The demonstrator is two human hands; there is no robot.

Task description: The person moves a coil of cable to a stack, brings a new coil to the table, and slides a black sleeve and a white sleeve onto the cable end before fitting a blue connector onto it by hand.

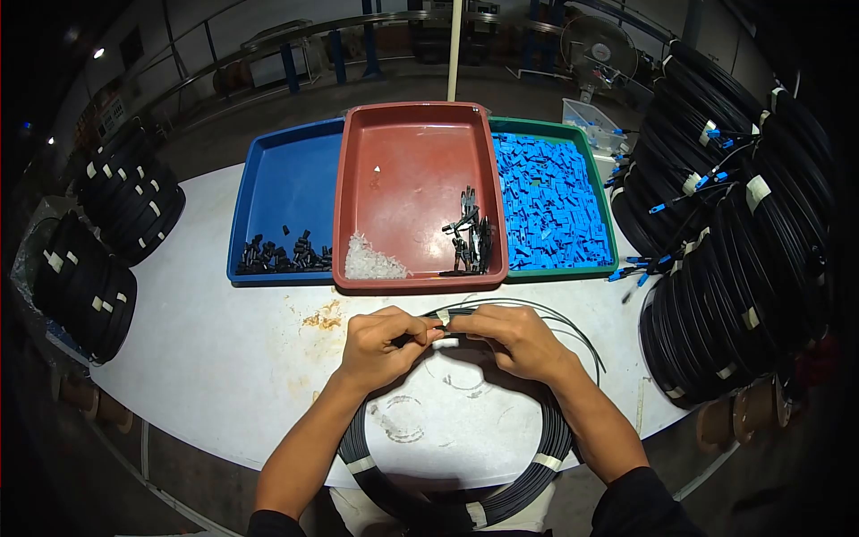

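A coil of black cable [354,438], bound with pale tape, lies at the table's front edge close to my body. Over its far side, my left hand [386,347] pinches a thin black cable end between thumb and fingers. Opposite it, my right hand [514,336] is closed on the same short stretch, fingertips almost meeting the left ones. A small white piece [445,343] shows just under the fingertips. Loose cable [586,337] curves out to the right behind my right hand. The fingers hide most of the held end.
Beyond my hands stand a blue tray [284,170] with black sleeves, a red tray [407,161] with clear and black parts, and a green tray [601,206] of blue connectors. Stacked cable coils flank the table, left [85,286] and right [729,304].
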